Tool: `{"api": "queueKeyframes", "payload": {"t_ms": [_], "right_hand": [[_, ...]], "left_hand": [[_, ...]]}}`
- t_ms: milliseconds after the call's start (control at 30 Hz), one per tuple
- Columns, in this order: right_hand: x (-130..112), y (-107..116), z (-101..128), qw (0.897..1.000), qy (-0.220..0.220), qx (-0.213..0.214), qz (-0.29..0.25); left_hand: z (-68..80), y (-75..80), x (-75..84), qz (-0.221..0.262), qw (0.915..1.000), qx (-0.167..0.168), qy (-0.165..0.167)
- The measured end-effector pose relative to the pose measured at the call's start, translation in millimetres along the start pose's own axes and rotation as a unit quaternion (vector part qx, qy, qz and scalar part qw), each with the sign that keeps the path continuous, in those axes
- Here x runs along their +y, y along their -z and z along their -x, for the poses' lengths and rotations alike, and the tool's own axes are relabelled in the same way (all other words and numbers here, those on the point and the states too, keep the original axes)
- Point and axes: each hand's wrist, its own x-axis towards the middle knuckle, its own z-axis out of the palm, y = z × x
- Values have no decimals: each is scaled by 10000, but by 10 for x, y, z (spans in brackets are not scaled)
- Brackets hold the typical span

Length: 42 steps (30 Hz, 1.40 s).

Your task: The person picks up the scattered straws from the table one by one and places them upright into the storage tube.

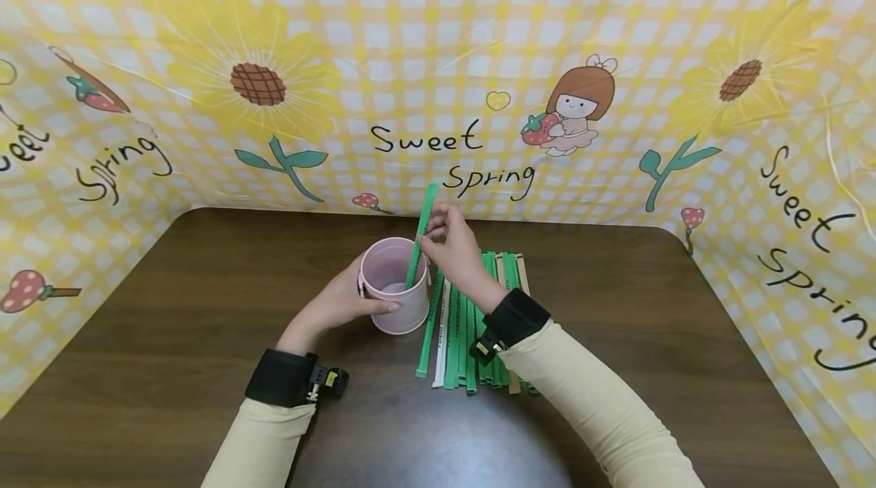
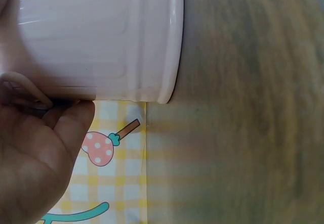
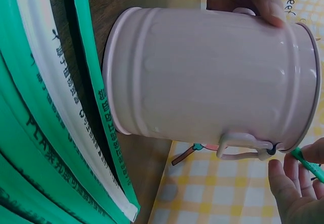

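A pale pink pail [image 1: 404, 318] with small side handles stands upright on the table. My left hand [image 1: 335, 298] grips it from the left, thumb across the front near the rim. Between thumb and fingers, my right hand [image 1: 457, 248] pinches a green paper-wrapped straw [image 1: 427, 208] above the pail's right rim. The straw leans, its lower end inside the pail and its top sticking up past the fingers. Seen from the right wrist, the pail's wall [image 3: 202, 72] fills the middle, with the pinched straw [image 3: 310, 167] at its mouth.
Just right of the pail lies a row of wrapped straws, mostly green [image 1: 460, 336], with a white one [image 1: 442, 332] and some brown ones [image 1: 523, 275]. The right forearm passes over part of them. A yellow checked cloth [image 1: 424, 55] rises behind the brown table [image 1: 205, 305].
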Motion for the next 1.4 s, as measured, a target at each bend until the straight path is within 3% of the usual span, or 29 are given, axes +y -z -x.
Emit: {"api": "queueKeyframes", "payload": {"t_ms": [333, 533, 667, 800, 1067, 1400], "right_hand": [[78, 103, 42, 9995, -314, -78, -26], [307, 551, 145, 9935, -667, -234, 894], [548, 912, 248, 9805, -1099, -551, 1533], [752, 1108, 309, 9674, -1613, -722, 1814], [870, 1097, 386, 9522, -2144, -910, 1977], [896, 1106, 353, 9429, -2355, -972, 2147]], "left_hand": [[21, 13, -18, 20, 10000, -23, 29], [59, 24, -26, 36, 10000, -10, 47], [84, 34, -25, -1, 10000, 20, 36], [100, 61, -27, -30, 10000, 40, 46], [56, 23, -41, 45, 10000, -4, 67], [-19, 4, -2, 53, 10000, -56, -40]]}}
